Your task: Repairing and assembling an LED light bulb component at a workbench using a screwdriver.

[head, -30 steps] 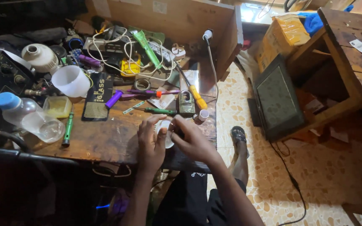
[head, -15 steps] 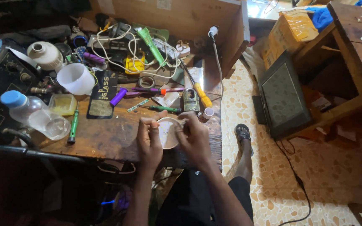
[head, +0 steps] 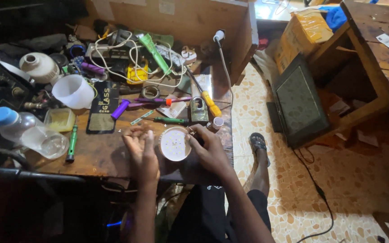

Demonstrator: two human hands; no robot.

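A round white disc studded with small dots, like a lamp's LED plate (head: pixel 175 144), lies on the wooden workbench (head: pixel 100 153) near its front edge. My right hand (head: pixel 209 148) grips the disc's right rim with curled fingers. Just left of the disc, my left hand (head: pixel 139 146) rests flat on the bench with its fingers apart, touching or nearly touching the rim. A green screwdriver (head: pixel 169 120) and a small padlock (head: pixel 198 109) lie just beyond the disc.
The bench is crowded: plastic bottle (head: pixel 23 131), white cup (head: pixel 73 91), black phone-sized box (head: pixel 103 106), purple marker (head: pixel 120 109), yellow-handled screwdriver (head: pixel 209 100), tangled white cables (head: pixel 131 58). A dark flat screen (head: pixel 299 101) leans on a wooden shelf at right, over tiled floor.
The view has shifted slightly. My left hand has let go of the disc and flattened on the bench beside it. My right hand still holds the rim.
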